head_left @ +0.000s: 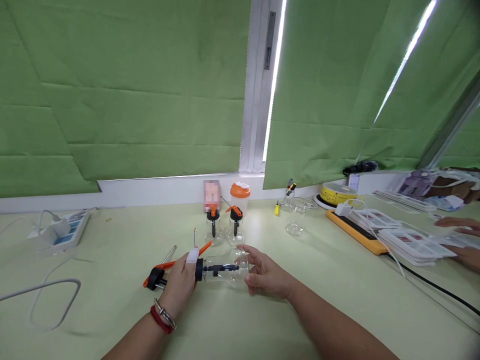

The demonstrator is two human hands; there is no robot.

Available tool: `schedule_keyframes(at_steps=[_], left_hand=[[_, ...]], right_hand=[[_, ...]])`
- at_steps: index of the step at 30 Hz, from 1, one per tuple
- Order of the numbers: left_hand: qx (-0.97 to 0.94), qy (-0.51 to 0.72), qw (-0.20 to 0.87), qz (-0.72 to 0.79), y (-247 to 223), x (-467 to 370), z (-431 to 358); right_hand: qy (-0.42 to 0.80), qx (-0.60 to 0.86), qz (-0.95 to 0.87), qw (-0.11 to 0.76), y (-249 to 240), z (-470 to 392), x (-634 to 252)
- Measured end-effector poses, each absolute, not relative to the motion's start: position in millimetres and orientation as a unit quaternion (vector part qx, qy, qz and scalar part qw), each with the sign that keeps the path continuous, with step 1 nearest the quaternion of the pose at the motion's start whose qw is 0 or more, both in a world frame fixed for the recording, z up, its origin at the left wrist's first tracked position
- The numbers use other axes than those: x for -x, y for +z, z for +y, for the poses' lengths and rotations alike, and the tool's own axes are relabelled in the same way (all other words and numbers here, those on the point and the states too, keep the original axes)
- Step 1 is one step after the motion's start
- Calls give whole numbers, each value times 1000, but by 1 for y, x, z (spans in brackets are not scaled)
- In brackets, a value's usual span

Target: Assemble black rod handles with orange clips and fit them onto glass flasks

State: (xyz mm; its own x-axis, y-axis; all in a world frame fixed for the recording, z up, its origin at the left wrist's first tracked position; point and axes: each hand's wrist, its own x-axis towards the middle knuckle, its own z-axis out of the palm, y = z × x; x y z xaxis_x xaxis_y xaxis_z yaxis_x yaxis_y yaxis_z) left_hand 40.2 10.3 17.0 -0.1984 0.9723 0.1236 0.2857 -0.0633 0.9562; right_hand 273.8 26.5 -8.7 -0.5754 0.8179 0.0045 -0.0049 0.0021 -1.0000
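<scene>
A clear glass bottle (225, 270) lies on its side in the air between my hands, low over the table, with a black tube inside. My left hand (180, 281) is closed round the black neck part, a white piece at its thumb and an orange lever beside it. Curled around the bottle's wide base are the fingers of my right hand (268, 274). Left of my left hand lies a black and orange pump part (154, 278) with a metal rod. Two similar glass bottles with black and orange tops, one (213, 232) left of the other (235, 232), stand upright behind.
An orange-lidded cup (240, 192) stands at the back. Farther right are a clear glass piece (294, 228), a small yellow tool (276, 208), an orange power strip (356, 232) and stacked white cases (408, 242). Another person's hands are at the right edge. A white power strip (71, 232) sits left, with cables.
</scene>
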Motion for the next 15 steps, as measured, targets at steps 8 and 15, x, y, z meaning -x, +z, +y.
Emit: schedule_keyframes(at_steps=[8, 15], left_hand=[[-552, 444, 387, 590, 12, -35, 11], [-656, 411, 267, 574, 20, -39, 3]], right_hand=[[478, 368, -736, 307, 0, 21, -277], [364, 423, -773, 301, 10, 8, -265]])
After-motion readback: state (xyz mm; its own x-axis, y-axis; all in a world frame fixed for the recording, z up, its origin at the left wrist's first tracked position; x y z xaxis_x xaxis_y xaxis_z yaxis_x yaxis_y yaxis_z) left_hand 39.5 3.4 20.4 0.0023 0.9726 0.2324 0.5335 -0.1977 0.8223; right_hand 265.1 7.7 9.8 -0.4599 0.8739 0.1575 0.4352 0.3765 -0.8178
